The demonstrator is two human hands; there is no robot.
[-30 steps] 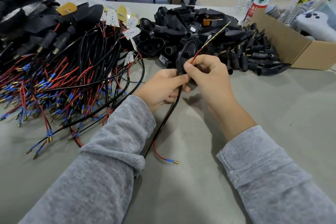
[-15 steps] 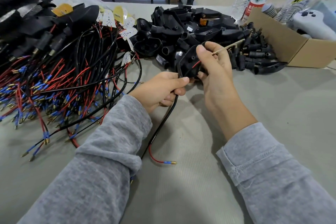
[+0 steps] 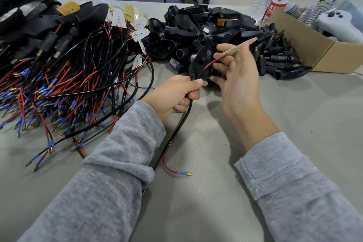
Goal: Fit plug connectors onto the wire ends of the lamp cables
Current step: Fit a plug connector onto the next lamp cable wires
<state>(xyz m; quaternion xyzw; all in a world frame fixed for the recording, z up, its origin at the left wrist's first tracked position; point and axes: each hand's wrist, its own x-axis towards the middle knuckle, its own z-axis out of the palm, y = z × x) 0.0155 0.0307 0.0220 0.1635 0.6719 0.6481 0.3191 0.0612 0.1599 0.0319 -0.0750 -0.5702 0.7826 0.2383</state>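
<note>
Two hands are sharing one lamp cable above the bench (image 3: 294,114). My left hand (image 3: 172,96) is making the firm grip, fingers curled round the black cable (image 3: 179,124) just below the black housing (image 3: 201,63). My right hand (image 3: 238,78) is cradling that housing, its fingers lightly pinching the thin LED strip (image 3: 242,45) on the red wire (image 3: 211,63). Everything here is looking light; the cable is hanging limp, so gripping near its end is giving control. That strip is probably fragile. A brass terminal (image 3: 186,173) is lying free on the bench, awaiting its connector.
</note>
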